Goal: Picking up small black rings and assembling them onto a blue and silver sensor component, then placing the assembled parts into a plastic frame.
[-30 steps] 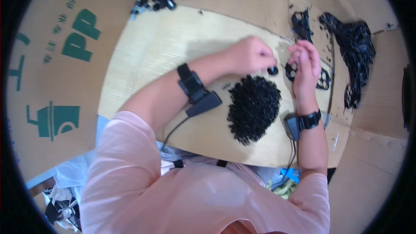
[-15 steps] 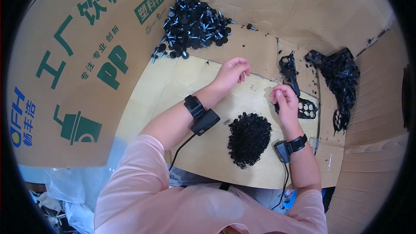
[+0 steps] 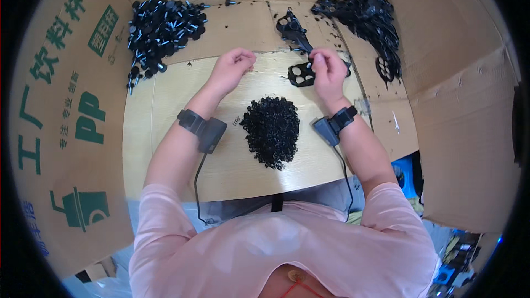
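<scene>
My left hand [image 3: 234,70] hovers over the pale board [image 3: 182,171], its fingers curled in and thumb pressed to them; what they hold, if anything, is hidden. My right hand [image 3: 329,75] is closed in a pinch over a black sheet with round holes [image 3: 301,75], covering part of it. A small pale bit shows at its fingertips, too small to name. Just beyond lies another crumpled black holed piece [image 3: 292,28]. Between my forearms sits a heap of small black coil springs [image 3: 271,132], with a loose coil [image 3: 236,121] at its left.
Black round-headed bolts with metal shanks [image 3: 165,30] are piled at the far left. A tangled black holed sheet [image 3: 364,19] lies at the far right among black scraps. Cardboard walls [image 3: 458,94] enclose the work area. A cable [image 3: 348,182] hangs from each wrist device.
The whole view has shifted, so the scene sits farther left and higher. My right hand has moved rightward over the holed sheet, uncovering its left holes. My left hand stays curled.
</scene>
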`<state>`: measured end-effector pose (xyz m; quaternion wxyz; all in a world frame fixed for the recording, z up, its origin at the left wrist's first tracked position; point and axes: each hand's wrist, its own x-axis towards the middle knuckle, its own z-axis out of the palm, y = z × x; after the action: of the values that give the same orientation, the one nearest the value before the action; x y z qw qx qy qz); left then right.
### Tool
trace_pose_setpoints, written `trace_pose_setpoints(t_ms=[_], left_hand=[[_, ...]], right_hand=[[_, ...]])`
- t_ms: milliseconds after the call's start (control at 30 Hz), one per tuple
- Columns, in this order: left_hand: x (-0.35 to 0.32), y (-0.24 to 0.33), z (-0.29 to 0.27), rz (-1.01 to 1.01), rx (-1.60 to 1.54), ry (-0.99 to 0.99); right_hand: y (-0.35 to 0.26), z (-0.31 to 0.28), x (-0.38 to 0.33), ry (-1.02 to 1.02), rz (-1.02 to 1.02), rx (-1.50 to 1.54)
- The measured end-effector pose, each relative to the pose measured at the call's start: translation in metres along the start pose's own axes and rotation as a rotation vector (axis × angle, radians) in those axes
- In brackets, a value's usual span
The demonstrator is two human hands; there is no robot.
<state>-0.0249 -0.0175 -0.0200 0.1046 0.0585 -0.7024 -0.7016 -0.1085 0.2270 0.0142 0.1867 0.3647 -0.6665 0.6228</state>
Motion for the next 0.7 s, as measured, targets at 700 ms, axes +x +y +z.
trace_pose_setpoints(t_ms=[700], left_hand=[[0.014, 0.059, 0.128, 0.314, 0.953, -0.266]], right_hand=[[0.023, -0.078, -0.003, -0.524, 0.05, -0.426]])
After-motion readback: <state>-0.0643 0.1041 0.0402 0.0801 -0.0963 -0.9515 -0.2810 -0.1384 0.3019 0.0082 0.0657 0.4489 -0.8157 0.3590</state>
